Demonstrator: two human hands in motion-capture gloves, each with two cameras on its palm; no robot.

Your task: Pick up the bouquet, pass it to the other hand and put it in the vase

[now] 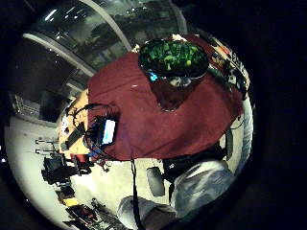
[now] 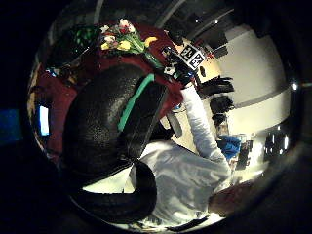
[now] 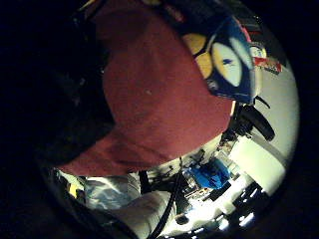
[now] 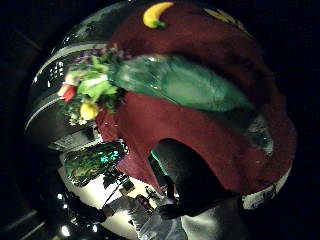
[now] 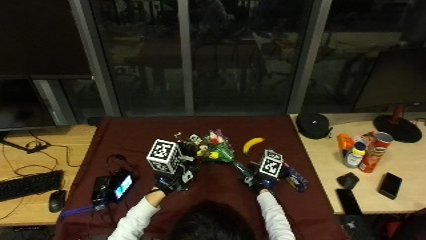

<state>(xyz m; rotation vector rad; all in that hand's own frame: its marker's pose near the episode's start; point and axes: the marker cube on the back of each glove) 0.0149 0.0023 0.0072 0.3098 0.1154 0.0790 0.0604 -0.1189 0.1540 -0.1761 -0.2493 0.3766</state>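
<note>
The bouquet of pink, white and yellow flowers with green stems (image 5: 216,148) hung over the dark red tablecloth (image 5: 133,135). My right hand (image 5: 261,179) held it by the stem end, fingers curled round. My left hand (image 5: 168,184) was beside the dark vase full of green bits (image 5: 187,155); I could not tell how its fingers were. A yellow banana (image 5: 252,144) lay near the flowers.

Bouquet (image 4: 150,85) and banana (image 4: 156,14) on red cloth (image 4: 200,135)
</note>
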